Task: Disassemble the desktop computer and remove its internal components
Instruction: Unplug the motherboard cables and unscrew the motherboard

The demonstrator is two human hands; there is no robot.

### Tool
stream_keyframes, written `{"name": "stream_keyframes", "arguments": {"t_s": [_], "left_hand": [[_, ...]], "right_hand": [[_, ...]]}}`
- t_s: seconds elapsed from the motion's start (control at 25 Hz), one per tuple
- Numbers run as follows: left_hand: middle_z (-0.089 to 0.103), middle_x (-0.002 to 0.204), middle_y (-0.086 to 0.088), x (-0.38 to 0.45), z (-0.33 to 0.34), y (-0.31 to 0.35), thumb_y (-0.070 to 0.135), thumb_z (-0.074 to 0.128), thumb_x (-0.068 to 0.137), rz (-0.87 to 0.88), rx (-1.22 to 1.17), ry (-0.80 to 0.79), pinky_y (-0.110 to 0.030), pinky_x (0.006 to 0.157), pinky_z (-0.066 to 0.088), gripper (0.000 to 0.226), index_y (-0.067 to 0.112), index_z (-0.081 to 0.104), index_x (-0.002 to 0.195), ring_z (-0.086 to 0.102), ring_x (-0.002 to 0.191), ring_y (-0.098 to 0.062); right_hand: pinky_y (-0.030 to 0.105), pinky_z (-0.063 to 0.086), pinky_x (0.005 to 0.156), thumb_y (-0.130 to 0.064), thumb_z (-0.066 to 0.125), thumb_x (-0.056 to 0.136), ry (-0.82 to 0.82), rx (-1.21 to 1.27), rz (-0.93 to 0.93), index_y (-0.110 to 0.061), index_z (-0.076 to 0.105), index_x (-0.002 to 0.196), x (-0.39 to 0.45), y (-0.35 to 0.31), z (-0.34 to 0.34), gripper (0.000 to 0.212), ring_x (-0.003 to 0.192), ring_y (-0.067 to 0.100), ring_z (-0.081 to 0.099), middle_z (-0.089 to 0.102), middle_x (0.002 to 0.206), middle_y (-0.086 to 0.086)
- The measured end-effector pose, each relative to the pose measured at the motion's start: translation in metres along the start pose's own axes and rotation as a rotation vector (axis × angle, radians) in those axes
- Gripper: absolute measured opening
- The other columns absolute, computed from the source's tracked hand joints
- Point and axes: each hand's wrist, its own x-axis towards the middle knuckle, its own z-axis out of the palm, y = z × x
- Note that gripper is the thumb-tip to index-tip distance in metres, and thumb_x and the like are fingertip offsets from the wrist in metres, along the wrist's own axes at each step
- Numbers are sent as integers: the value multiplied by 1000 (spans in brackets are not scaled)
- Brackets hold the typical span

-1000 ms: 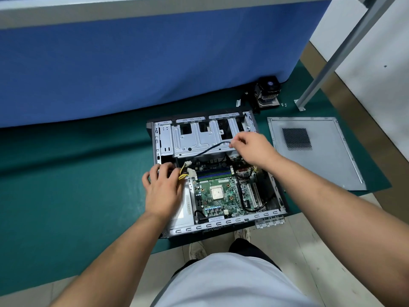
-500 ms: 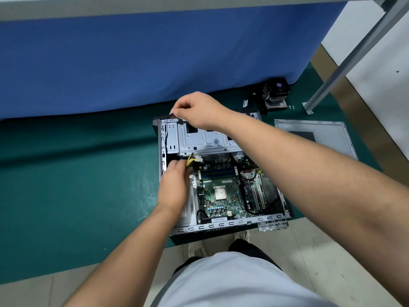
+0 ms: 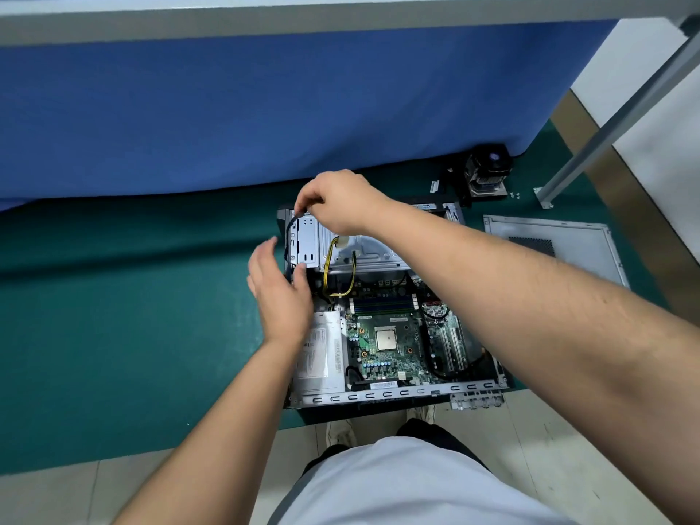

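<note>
The right hand [image 3: 341, 200] is raised at the far side, fingers pinched together, while the left hand [image 3: 280, 293] hovers nearer, fingers straight.

place: workshop or repair bench area | floor: I kneel on pale tiles [image 3: 538, 449] at a green mat [image 3: 113, 335] | beside me: blue cloth [image 3: 265, 108] hanging from a table, a metal frame leg [image 3: 591, 145] | signs: my opened computer case [image 3: 378, 395], its side panel [image 3: 560, 244], a cooler fan [image 3: 488, 172] set out loose
</note>
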Motion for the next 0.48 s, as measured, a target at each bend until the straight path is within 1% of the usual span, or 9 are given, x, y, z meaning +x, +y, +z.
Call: {"name": "stream_keyframes", "arguments": {"t_s": [0.04, 0.08, 0.12, 0.16, 0.2, 0.28, 0.36, 0.48], "left_hand": [[56, 139, -7, 8, -2, 5, 13, 59, 99, -18, -23, -17, -37, 112, 36, 42, 10, 52, 140, 50, 128, -23], [65, 130, -4, 15, -4, 9, 15, 56, 101, -34, -59, -32, -33, 107, 41, 34, 13, 57, 135, 57, 121, -18], [72, 116, 1, 21, -8, 12, 17, 53, 103, -40, -95, -45, -28, 98, 46, 25, 15, 63, 126, 63, 109, -11], [74, 103, 4, 27, -11, 14, 19, 51, 104, -40, -135, -53, -23, 89, 48, 20, 17, 66, 117, 65, 96, -4], [74, 95, 5, 32, -15, 13, 20, 49, 105, -50, -191, -59, -19, 81, 49, 18, 17, 67, 111, 65, 87, 1], [72, 86, 3, 41, -23, 11, 20, 50, 107, -123, -362, -73, -20, 69, 51, 18, 13, 66, 107, 65, 75, -3], [70, 81, -1, 50, -33, 7, 19, 51, 107, -189, -505, -78, -22, 62, 52, 18, 10, 66, 105, 64, 71, -8], [70, 81, -4, 72, -47, 1, 20, 52, 107, -195, -594, -63, -21, 62, 53, 17, 15, 66, 101, 66, 73, -13]], "right_hand": [[26, 35, 90, -16, 49, 96, 4, -44, -20, -40, 76, 103, 1, -2, 1, 36, 106, 10, 61, 65, 92, -20], [26, 32, 89, -16, 49, 96, 10, -76, -38, -40, 75, 104, 3, -4, 1, 36, 107, 11, 60, 60, 90, -20], [27, 31, 89, -16, 50, 96, 21, -91, -57, -40, 75, 105, 4, -6, 0, 36, 109, 12, 58, 57, 88, -20], [28, 33, 91, -17, 50, 96, 40, -87, -78, -40, 75, 107, 4, -6, -1, 35, 111, 14, 57, 55, 90, -20], [30, 35, 95, -17, 51, 97, 67, -68, -96, -38, 74, 112, 4, -5, -1, 34, 114, 16, 55, 56, 96, -18], [34, 38, 107, -20, 54, 99, 150, -7, -114, -33, 68, 127, 0, 7, 3, 35, 124, 19, 50, 58, 121, -9], [40, 35, 115, -21, 58, 98, 219, 48, -81, -27, 59, 141, -11, 29, 11, 43, 134, 21, 45, 50, 142, -2], [44, 34, 118, -22, 60, 98, 215, 56, 84, -22, 51, 147, -41, 80, 30, 50, 138, 24, 43, 37, 156, 1]]}}
